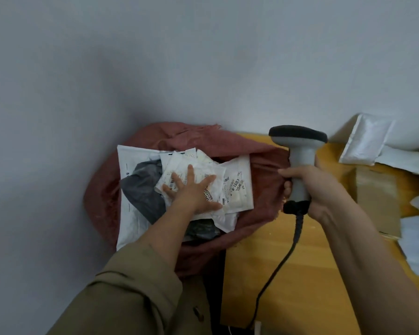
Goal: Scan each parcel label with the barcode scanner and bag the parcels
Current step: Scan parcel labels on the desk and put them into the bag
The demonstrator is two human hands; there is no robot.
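A reddish-brown woven sack (259, 163) stands open against the wall, left of the table. Several white and grey parcels (140, 189) with printed labels fill its mouth. My left hand (191, 189) lies flat with spread fingers on the top white parcel (203, 172), pressing it down. My right hand (307, 187) grips the handle of a grey barcode scanner (300, 151), held upright above the table's left edge, its dark head at the top. The scanner's black cable (286, 252) hangs down toward the floor.
A yellow wooden table (300, 274) fills the lower right. On it lie a brown cardboard box (375, 199) and several white padded parcels (365, 141) at the right edge. A pale wall stands behind everything.
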